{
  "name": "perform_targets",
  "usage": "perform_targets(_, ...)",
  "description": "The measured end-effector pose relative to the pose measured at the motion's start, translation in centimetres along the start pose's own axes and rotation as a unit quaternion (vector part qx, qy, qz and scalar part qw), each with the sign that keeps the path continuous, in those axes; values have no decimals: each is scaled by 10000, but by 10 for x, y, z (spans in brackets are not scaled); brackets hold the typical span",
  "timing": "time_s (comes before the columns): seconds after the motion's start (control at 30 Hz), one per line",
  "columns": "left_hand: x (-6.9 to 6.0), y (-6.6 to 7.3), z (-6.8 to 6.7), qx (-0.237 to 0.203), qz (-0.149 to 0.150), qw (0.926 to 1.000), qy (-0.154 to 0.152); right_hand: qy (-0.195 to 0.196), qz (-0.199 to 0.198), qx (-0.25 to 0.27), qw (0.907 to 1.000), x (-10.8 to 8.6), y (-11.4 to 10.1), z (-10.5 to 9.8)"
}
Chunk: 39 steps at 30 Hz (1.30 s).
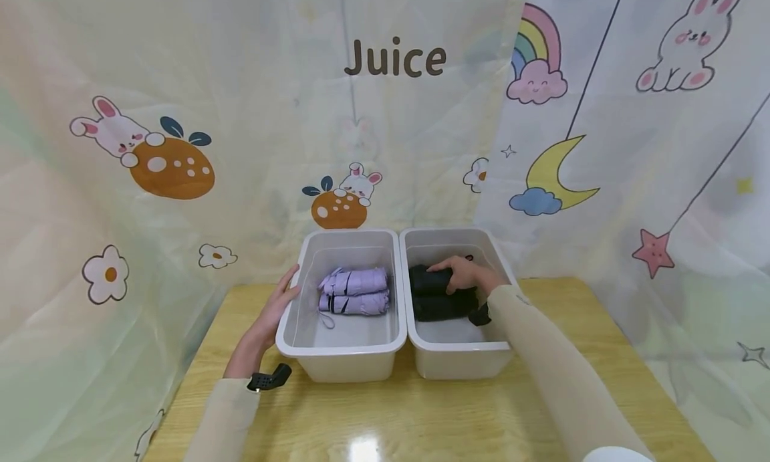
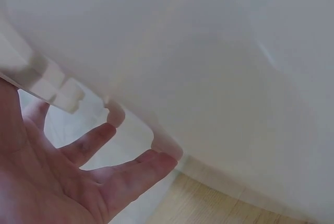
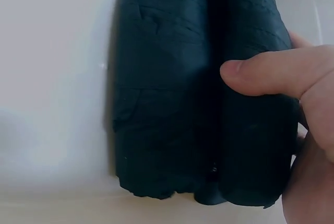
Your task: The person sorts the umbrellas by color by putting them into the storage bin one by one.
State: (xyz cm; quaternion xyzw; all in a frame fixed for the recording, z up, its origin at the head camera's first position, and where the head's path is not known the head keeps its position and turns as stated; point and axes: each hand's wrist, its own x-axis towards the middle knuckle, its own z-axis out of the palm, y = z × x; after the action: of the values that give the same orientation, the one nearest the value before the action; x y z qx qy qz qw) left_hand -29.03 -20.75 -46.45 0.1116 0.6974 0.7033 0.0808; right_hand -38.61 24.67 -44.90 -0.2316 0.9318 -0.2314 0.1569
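In the right-hand white bin point(image 1: 460, 347) two folded black umbrellas lie side by side. My right hand point(image 1: 464, 275) grips the farther black umbrella point(image 1: 428, 281), its thumb across the top and the other fingers mostly hidden behind it. The nearer black umbrella point(image 3: 159, 93) lies alongside, against or close to the held one. My left hand point(image 1: 278, 308) touches the outer left side of the left-hand white bin point(image 1: 343, 350), its fingers point(image 2: 138, 174) spread and nearly straight. Inside that bin rest two folded lilac umbrellas point(image 1: 355, 293), one with a wrist loop hanging toward me.
The two bins stand next to each other on a wooden table point(image 1: 361, 415), their rims touching or nearly so. A printed curtain point(image 1: 259, 114) hangs behind the bins and along both sides. Black devices are strapped to both wrists.
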Motion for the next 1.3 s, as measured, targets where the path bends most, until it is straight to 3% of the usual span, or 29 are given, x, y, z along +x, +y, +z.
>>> perform_targets(0.3, -1, 0, 1, -74, -29, 10000, 16, 120, -91, 101, 9998, 6, 0, 8)
perform_targets(0.47, 3, 3, 1, -20, 150, 9999, -2, 108, -16, 96, 9999, 9, 1, 6)
perform_targets(0.83, 0, -3, 1, -36, 71, 10000, 12, -162, 309, -496, 9982, 5, -9, 1)
perform_targets(1.07, 0, -4, 1, -37, 102, 9999, -13, -51, -118, -579, 9982, -7, -17, -17)
perform_targets(1.3, 3, -3, 0, 7, 131, 9999, -26, -58, 116, -277, 9995, -23, -33, -44)
